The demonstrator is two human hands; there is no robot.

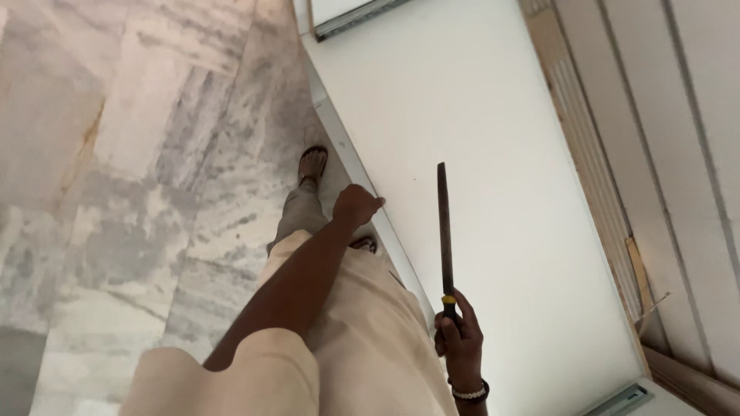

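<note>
Right hand [459, 330] fingers wrap the handle of a file [445, 231], blade pointing to twelve o'clock over the white board [478, 123]. At ten o'clock, left hand [356, 205] fingers curl on the board's edge, above marble floor [116, 154].

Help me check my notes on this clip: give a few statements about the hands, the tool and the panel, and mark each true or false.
1. The right hand grips a long dark file by its yellow-and-black handle. True.
2. The file lies flat on the floor. False: it is held, its blade pointing away over the white panel.
3. The left hand rests at the panel's near edge. True.
4. The left hand holds a hammer. False: it holds no tool.
5. The floor is bare wood. False: it is grey-veined marble.
6. A beaded bracelet sits on the right wrist. True.
</note>
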